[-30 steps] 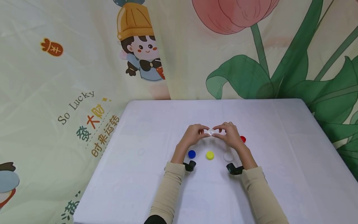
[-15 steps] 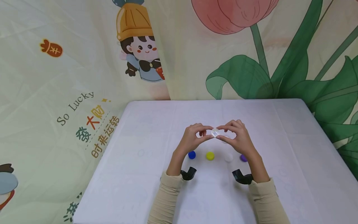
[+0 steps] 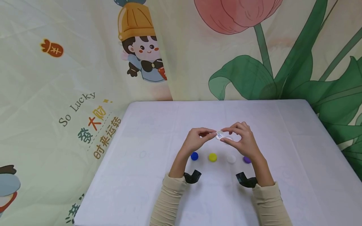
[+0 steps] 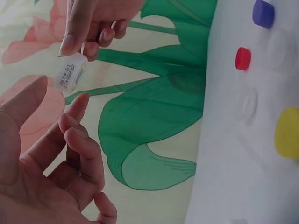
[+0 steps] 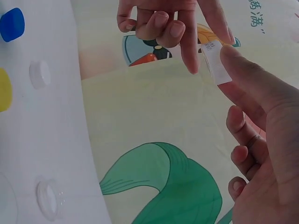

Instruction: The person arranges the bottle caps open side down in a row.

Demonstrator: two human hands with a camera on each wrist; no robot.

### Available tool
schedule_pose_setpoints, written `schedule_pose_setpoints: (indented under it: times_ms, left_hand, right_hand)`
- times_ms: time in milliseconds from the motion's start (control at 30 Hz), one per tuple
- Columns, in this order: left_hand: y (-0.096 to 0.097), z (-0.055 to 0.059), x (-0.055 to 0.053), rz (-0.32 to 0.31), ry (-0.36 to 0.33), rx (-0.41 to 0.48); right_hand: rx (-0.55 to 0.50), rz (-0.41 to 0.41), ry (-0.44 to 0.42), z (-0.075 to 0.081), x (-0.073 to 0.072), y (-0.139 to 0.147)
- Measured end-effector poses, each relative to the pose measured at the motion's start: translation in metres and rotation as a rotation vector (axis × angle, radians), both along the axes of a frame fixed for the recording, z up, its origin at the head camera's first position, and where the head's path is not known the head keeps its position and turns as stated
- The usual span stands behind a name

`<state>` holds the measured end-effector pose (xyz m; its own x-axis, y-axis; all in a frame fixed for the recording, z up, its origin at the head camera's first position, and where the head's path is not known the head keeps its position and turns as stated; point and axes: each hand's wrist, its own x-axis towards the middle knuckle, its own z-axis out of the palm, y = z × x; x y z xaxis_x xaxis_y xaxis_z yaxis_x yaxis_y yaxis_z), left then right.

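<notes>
While the right hand (image 3: 245, 141) pinches the white printed disc (image 4: 70, 73) above the table (image 3: 158, 125), the left hand (image 3: 195, 139) sits beside it, thumb and fingers parted; a slackened right pinch could drop the disc toward the clear ring (image 5: 48, 199).

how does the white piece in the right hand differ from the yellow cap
The white piece is held up in the right hand; the yellow cap lies on the table. The white piece carries dark print; the yellow cap shows none. Both look small and round in the head view.
</notes>
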<state>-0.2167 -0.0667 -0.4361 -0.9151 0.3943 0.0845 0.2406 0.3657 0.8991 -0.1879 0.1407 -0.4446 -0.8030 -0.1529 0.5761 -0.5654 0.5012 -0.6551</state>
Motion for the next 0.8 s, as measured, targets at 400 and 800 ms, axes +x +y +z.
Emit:
schedule_pose_setpoints:
  times_ms: [400,800]
  left_hand:
    - [0.005,0.002,0.0,0.023,-0.049,-0.02]
    - [0.006,0.002,0.0,-0.033,0.323,0.12]
  right_hand:
    - [-0.001,0.01,0.001,-0.005,-0.001,-0.001]
    - [0.015,0.019,-0.131,-0.014,0.001,0.003]
